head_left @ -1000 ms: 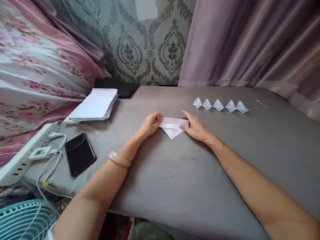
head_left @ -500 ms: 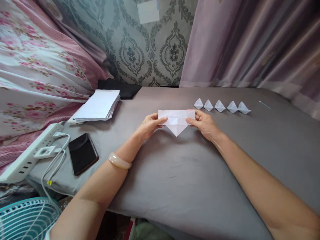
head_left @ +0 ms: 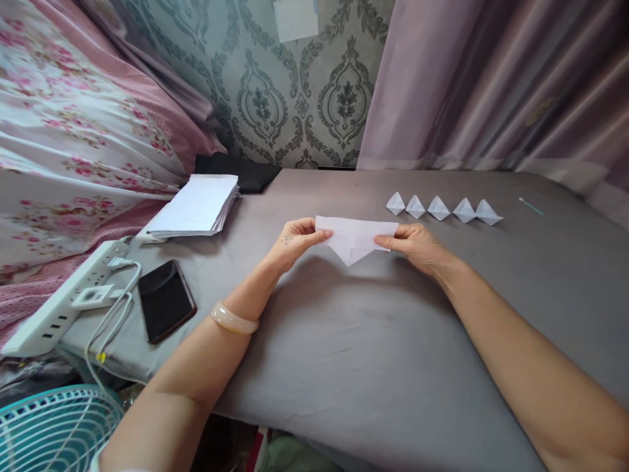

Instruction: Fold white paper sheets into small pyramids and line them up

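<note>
Between my hands a folded sheet of white paper is held up above the grey cloth, its straight edge at the top and a pointed flap hanging down in the middle. My left hand pinches its left end, thumb on the near face. At the right end my right hand grips it the same way, the fingers mostly behind the paper. Several small folded white paper boats stand in a row beyond my right hand.
A stack of white paper lies at the back left, beside a black item. Nearer are a phone and a white power strip with cables. A cotton swab lies far right. A fan stands at the lower left.
My right hand has shifted outward to the right, and the folded paper is now wider and slightly tilted, with its lower band less distinct. The view has turned slightly left.
</note>
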A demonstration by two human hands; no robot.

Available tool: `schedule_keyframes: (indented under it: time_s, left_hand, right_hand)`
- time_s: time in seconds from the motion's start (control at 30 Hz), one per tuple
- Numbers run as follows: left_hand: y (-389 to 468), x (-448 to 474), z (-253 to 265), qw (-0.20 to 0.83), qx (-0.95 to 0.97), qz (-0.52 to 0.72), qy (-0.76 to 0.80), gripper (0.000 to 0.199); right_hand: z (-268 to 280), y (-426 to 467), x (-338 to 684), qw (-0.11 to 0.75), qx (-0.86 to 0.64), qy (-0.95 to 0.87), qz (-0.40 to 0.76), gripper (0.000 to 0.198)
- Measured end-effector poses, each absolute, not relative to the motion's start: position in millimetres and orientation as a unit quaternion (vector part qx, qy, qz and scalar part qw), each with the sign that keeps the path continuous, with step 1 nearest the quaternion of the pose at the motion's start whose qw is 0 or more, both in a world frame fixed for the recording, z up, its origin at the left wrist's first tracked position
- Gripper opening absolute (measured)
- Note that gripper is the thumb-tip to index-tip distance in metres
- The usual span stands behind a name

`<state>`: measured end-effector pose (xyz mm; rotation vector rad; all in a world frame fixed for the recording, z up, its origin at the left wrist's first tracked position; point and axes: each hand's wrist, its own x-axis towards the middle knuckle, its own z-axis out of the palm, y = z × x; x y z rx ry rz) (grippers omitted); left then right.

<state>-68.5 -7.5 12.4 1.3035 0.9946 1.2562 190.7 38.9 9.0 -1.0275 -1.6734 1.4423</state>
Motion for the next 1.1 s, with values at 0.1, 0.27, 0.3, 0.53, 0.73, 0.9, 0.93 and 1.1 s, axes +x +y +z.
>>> schedule_keyframes:
  time_s: [0.1,0.27,0.3,0.53,0.73,0.9,0.93,1.1]
  left_hand:
    - [-7.6,-75.9,15.2,0.471,0.603,0.492,0.416,0.026]
    - [-8.3,-84.3,23.2,0.170,0.773,0.467,0.396,0.019]
    - [-9.1,-84.8,24.3,0.089,0.799,0.454,0.384,0.017]
    - [-12.3,-73.9,12.2,-0.218,0.886,0.225,0.341,0.029]
    - [-13.4,-63.7,0.8,-0.120,0.923,0.114,0.349,0.029]
    - [-15.6,-65.6,-1.9,0.032,0.905,0.133,0.404,0.032]
    - [-15.4,-66.1,-2.3,0.065,0.892,0.144,0.423,0.030]
    - [-11.1,-69.5,-4.9,0.205,0.798,0.215,0.525,0.021]
  right_hand:
    - [20.1,34.7,192.3,0.321,-0.406,-0.682,0.518,0.030]
    - [34.8,29.8,194.0,0.314,-0.370,-0.806,0.339,0.022]
    - [35.3,29.5,194.1,0.334,-0.348,-0.825,0.295,0.019]
    - [17.5,17.8,197.4,0.283,-0.261,-0.916,-0.116,0.021]
    - [-4.3,-0.6,204.2,0.169,-0.315,-0.930,-0.082,0.030]
    - [-14.4,-8.3,208.4,0.221,-0.411,-0.881,0.070,0.024]
    - [-14.9,-9.5,208.4,0.230,-0.429,-0.869,0.087,0.023]
    - [-13.7,-7.5,205.8,0.254,-0.530,-0.792,0.167,0.023]
